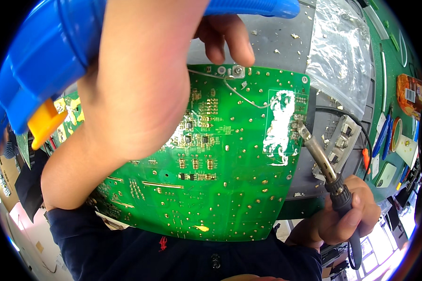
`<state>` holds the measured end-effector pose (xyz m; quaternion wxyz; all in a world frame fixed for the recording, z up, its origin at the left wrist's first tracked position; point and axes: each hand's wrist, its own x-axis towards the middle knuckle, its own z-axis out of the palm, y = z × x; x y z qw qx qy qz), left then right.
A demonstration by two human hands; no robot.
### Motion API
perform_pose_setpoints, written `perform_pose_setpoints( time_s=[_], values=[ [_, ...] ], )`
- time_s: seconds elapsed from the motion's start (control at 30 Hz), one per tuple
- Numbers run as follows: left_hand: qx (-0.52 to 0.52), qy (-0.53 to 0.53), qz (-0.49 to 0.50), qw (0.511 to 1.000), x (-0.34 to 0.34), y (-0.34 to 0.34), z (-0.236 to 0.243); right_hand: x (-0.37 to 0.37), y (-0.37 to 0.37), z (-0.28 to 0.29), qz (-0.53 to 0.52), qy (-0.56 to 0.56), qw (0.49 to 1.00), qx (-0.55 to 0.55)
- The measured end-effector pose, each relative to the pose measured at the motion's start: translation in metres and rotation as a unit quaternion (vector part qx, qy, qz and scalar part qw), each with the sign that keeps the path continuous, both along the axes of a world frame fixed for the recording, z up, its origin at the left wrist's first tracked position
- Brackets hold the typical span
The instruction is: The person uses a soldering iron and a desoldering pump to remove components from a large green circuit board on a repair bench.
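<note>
A large green circuit board [248, 196] lies tilted in front of me, with a solder-coated silvery-white patch [281, 117] near its right edge. My right hand [347, 218] is closed round the dark handle of a soldering iron [324, 161]. The iron's tip meets the board beside the patch. My left arm [140, 93] crosses over the board's left part and hides it. Past the far edge, my left hand [227, 37] has curled fingers; its thumb and grip are hidden. A thin solder wire [244, 97] runs from behind that arm toward the patch.
A thick blue hose [47, 61] with a yellow lever [47, 124] stands at the left. Behind the board are a grey surface [276, 40] with light crumbs and a clear plastic bag [340, 51]. A metal block [342, 143], black cable and hand tools [387, 136] lie right.
</note>
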<state>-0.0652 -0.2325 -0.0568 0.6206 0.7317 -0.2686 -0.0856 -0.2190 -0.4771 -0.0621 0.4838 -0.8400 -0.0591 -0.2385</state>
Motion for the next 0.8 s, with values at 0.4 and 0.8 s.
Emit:
perform_pose_setpoints(
  time_s=[0.4,0.8],
  values=[
    [-0.002,0.003,0.0,1.0,0.0,0.0,-0.001,-0.001,-0.005,0.002,0.065,0.049,0.997,0.004],
    [-0.011,0.014,0.002,1.0,0.003,-0.004,-0.002,-0.003,-0.013,-0.002,-0.083,-0.087,0.992,0.032]
  ],
)
